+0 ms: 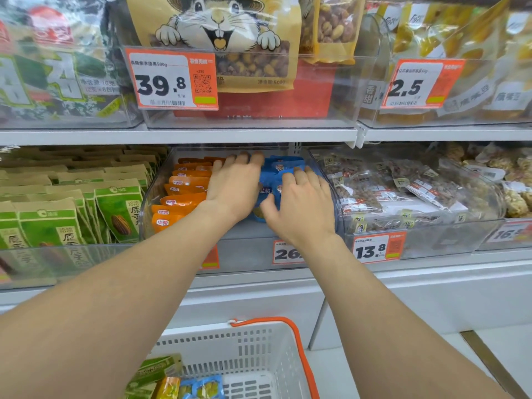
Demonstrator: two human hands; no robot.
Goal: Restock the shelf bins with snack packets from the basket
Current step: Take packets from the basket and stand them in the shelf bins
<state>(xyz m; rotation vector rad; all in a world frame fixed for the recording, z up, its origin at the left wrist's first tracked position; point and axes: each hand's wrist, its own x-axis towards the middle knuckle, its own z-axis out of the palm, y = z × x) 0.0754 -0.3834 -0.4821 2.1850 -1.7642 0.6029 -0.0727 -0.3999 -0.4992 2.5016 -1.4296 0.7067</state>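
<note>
Both hands are inside the clear middle bin [247, 251] on the lower shelf. This bin holds 2 rows of snack packets: orange packets [184, 194] on the left and blue packets [288, 164] on the right.

The left hand [234, 185] lies palm down along the line where the 2 rows meet. Its fingers [243, 159] are held close together and almost straight, with only the tips bending a little at the back. They rest on the packets and grip nothing.

The right hand [302, 208] is on the blue row. Its fingers [300, 175] are bent at the knuckles and hooked over the tops of the blue packets. Its thumb [269, 205] is spread out to the left and presses on their near face, so the hand holds the blue packets between thumb and fingers.

The white basket [259, 349] sits below on the floor, between the forearms, and its orange handle [300, 349] is down along the rim. A few packets [201, 387], green, yellow and blue, lie in its near left corner.

Green packets [118, 208] fill the bin to the left. Clear bags of nuts [403, 191] fill the bin to the right, behind a tag reading 13.8 [377, 247]. On the shelf above, a tag [172, 80] reads 39.8.
</note>
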